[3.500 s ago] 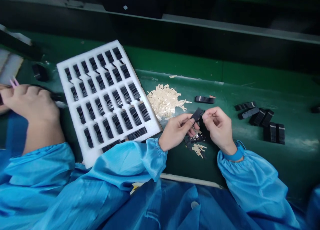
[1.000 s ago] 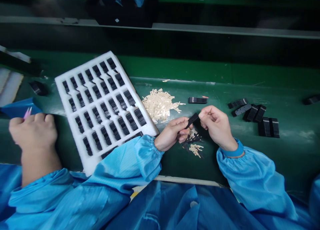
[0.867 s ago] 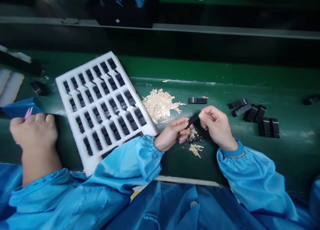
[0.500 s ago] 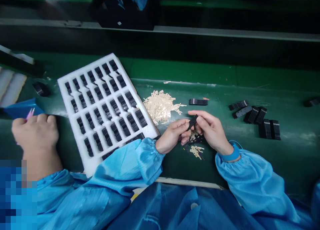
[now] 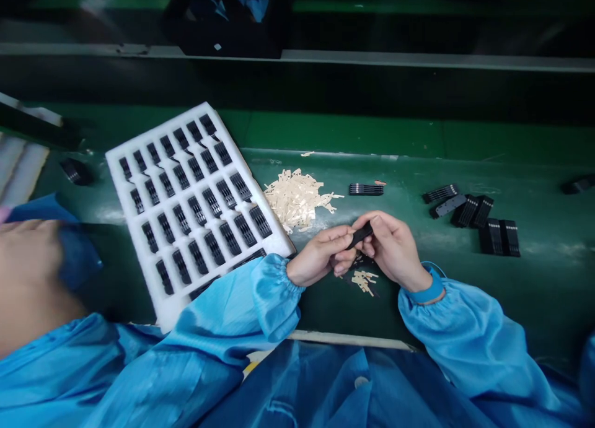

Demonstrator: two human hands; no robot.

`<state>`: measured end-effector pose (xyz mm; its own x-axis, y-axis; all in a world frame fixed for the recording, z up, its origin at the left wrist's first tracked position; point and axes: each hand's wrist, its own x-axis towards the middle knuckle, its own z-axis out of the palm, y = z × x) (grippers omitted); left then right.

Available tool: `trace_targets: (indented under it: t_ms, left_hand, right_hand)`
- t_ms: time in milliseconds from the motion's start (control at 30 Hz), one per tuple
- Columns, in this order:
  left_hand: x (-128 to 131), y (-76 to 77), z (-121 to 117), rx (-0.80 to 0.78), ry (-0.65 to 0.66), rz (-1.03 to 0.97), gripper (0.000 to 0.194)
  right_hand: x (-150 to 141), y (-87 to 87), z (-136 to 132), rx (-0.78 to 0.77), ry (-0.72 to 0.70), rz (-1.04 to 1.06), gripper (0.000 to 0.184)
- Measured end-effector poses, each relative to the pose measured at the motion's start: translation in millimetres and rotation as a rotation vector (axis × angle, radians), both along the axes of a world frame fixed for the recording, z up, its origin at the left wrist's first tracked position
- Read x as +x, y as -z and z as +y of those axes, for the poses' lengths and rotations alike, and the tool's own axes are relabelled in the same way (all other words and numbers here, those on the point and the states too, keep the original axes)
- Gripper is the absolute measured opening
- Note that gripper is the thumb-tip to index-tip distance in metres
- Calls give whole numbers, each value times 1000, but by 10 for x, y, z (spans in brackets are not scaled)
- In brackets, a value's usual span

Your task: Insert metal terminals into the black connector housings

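My left hand (image 5: 320,254) and my right hand (image 5: 390,248) meet above the green bench, both pinching one small black plastic part (image 5: 361,235) between thumb and fingers. Below them lies a little scatter of beige and black scraps (image 5: 363,279). A pile of beige strips (image 5: 297,197) lies just beyond my left hand. A white foam tray (image 5: 139,143) with rows of slots holding black parts sits to the left, its near corner under my left sleeve.
Loose black parts (image 5: 483,220) lie at the right, and one more (image 5: 366,189) sits beyond my hands. A co-worker's hand (image 5: 28,273) in a blue sleeve is at the far left. A raised green rail (image 5: 372,137) runs across behind.
My right hand has closed in on the black part and now grips it together with my left. The co-worker's hand at the left has shifted and blurred.
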<state>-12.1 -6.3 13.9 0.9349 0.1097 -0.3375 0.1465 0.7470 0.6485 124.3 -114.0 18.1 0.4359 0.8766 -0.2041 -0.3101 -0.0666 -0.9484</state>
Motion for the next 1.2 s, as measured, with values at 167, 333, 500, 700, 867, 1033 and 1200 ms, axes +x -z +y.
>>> trace_targets:
  t_ms: [167, 333, 500, 700, 867, 1033, 1200]
  left_hand:
    - [4, -13, -7, -69, -16, 4, 29]
    - [11, -37, -18, -14, -41, 21, 34]
    - [12, -47, -33, 88, -10, -5, 38]
    - [13, -39, -1, 369, 38, -29, 37]
    - [17, -17, 18, 900, -32, 167, 29]
    - [50, 18, 6, 771, -79, 190, 39]
    - [74, 38, 10, 691, -133, 173, 43]
  right_hand:
    - [-50, 39, -18, 65, 35, -381, 23]
    - [18, 39, -23, 77, -50, -268, 22]
    - [57, 55, -31, 121, -82, 88, 20]
    - [92, 28, 23, -10, -42, 224, 32]
    - [228, -7, 30, -192, -76, -122, 34]
    - [379, -14, 51, -126, 32, -90, 28]
    - [460, 136, 93, -109, 263, -461, 32]
